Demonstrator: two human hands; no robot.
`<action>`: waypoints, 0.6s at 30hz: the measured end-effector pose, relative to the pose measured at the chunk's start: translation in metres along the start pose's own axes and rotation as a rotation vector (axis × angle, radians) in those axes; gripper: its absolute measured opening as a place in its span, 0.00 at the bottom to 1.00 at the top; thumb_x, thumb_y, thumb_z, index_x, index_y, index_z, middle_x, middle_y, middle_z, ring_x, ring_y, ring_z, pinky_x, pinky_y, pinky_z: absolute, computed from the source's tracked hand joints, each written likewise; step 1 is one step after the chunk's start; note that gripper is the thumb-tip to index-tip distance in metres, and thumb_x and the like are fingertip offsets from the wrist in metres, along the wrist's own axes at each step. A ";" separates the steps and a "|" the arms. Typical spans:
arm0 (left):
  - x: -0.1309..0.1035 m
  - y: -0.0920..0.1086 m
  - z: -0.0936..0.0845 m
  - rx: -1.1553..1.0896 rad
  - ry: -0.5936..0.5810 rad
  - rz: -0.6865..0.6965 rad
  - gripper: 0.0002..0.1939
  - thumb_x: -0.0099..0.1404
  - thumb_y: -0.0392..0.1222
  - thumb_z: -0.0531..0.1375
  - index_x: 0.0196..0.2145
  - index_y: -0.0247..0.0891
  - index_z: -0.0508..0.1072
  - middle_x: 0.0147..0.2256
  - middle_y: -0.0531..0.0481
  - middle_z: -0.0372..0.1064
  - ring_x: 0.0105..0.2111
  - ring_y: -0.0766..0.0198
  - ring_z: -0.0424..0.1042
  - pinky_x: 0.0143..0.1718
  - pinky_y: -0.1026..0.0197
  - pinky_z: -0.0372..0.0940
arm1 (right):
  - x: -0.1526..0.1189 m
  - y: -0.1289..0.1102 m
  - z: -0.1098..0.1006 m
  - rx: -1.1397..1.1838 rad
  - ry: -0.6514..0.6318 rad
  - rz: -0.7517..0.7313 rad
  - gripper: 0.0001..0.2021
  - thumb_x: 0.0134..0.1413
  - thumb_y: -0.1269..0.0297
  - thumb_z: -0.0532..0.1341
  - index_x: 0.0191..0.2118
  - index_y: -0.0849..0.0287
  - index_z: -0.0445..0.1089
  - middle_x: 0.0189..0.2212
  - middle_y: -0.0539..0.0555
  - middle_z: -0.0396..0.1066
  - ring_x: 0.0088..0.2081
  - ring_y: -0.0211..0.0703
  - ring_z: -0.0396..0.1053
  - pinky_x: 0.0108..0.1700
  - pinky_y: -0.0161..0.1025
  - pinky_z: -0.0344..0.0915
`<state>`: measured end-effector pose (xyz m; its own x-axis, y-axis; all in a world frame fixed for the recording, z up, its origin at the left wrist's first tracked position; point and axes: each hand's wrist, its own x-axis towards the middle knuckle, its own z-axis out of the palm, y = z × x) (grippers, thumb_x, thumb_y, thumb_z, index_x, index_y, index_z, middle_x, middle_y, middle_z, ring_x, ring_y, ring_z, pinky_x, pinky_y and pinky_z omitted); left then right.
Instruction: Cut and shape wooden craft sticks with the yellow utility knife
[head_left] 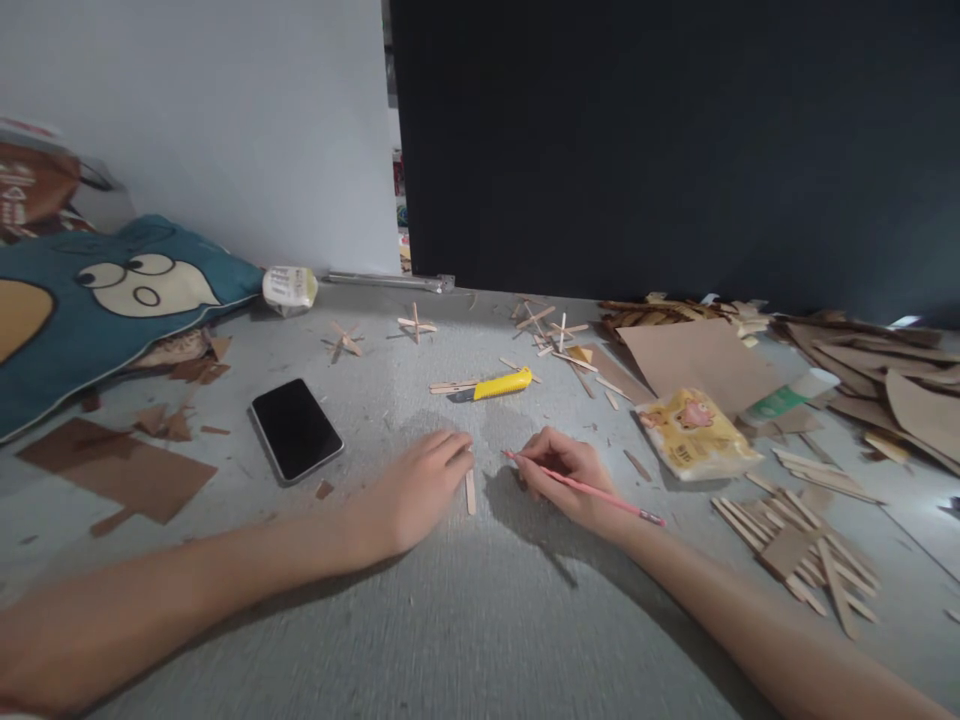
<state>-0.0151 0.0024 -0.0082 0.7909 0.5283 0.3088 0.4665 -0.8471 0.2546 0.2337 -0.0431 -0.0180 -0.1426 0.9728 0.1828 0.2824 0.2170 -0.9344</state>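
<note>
My left hand (426, 487) lies palm down on the grey surface. Its bent fingers hold the upper end of a short wooden craft stick (471, 492), whose lower part shows below them. Just to the right, my right hand (566, 474) pinches a pink pencil (600, 493) near its tip. The tip points left toward the stick and appears apart from it; the eraser end lies over the wrist. Beyond both hands lies a yellow utility knife (501, 385) with its blade out to the left, next to thin wooden sticks (452, 387).
A phone (298, 430), brown cardboard (116, 470) and a blue cushion (127, 300) are at left. Small crossed-stick pieces (416, 324) stand at the back. To the right are a tissue pack (694, 435), a glue stick (787, 398), loose craft sticks (806, 550) and cardboard scraps (892, 365).
</note>
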 end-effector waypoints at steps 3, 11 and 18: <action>0.004 -0.005 -0.002 0.002 -0.020 0.010 0.12 0.78 0.36 0.52 0.46 0.39 0.76 0.47 0.43 0.74 0.51 0.53 0.72 0.55 0.46 0.69 | 0.000 -0.003 0.000 0.000 -0.001 0.010 0.20 0.62 0.43 0.64 0.31 0.55 0.66 0.21 0.48 0.68 0.21 0.36 0.62 0.23 0.34 0.59; 0.012 -0.007 -0.010 -0.136 -0.018 -0.021 0.13 0.78 0.40 0.55 0.34 0.38 0.73 0.35 0.48 0.72 0.40 0.57 0.69 0.44 0.56 0.65 | 0.000 -0.003 -0.002 -0.132 -0.068 -0.102 0.16 0.65 0.49 0.62 0.33 0.56 0.68 0.22 0.50 0.70 0.22 0.35 0.62 0.25 0.34 0.60; 0.015 -0.019 -0.007 -0.385 -0.051 -0.080 0.12 0.75 0.42 0.57 0.32 0.40 0.73 0.32 0.49 0.73 0.41 0.56 0.69 0.44 0.54 0.65 | 0.003 -0.003 -0.007 -0.223 -0.208 -0.175 0.14 0.65 0.52 0.63 0.33 0.56 0.71 0.23 0.51 0.73 0.24 0.36 0.65 0.25 0.33 0.61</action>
<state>-0.0150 0.0267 -0.0024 0.7812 0.5800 0.2310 0.3523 -0.7150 0.6039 0.2387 -0.0399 -0.0121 -0.3911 0.8867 0.2467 0.4334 0.4139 -0.8005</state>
